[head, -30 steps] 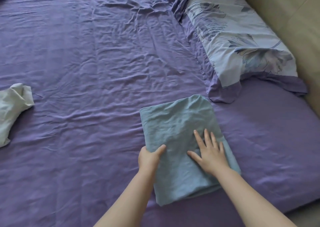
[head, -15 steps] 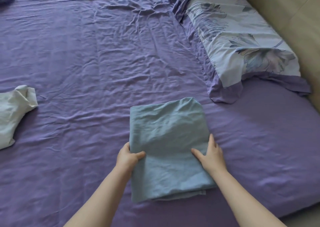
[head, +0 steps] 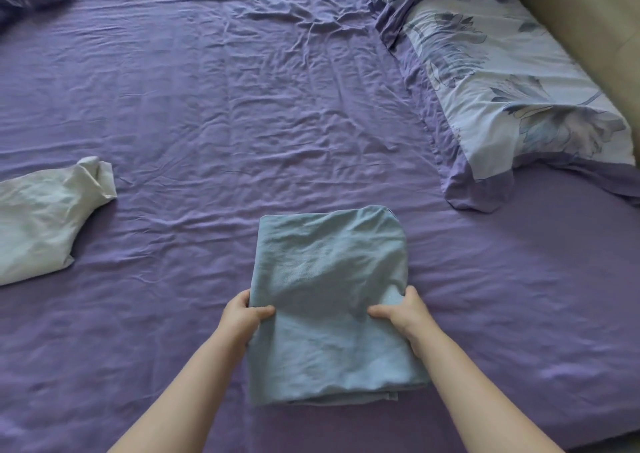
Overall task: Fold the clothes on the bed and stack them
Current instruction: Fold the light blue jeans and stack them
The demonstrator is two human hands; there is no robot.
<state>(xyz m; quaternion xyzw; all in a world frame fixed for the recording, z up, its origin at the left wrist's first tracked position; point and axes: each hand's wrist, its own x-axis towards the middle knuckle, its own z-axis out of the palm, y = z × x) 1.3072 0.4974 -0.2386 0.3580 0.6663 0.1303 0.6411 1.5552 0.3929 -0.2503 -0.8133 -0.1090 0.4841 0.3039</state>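
Head view: the left hand (head: 244, 315) and right hand (head: 407, 314) are each gripping a side edge of the blue cloth (head: 329, 300), thumbs on top and fingers tucked beneath. The cloth is lying between them on the sheet (head: 207, 123), already folded into a neat layered rectangle, so this piece looks finished or nearly so. Well off to the left of the left hand, a white garment (head: 45, 224) is lying crumpled and is still waiting to be folded. No stack is showing yet. Beyond the right hand, a pillow (head: 512, 82) is resting.
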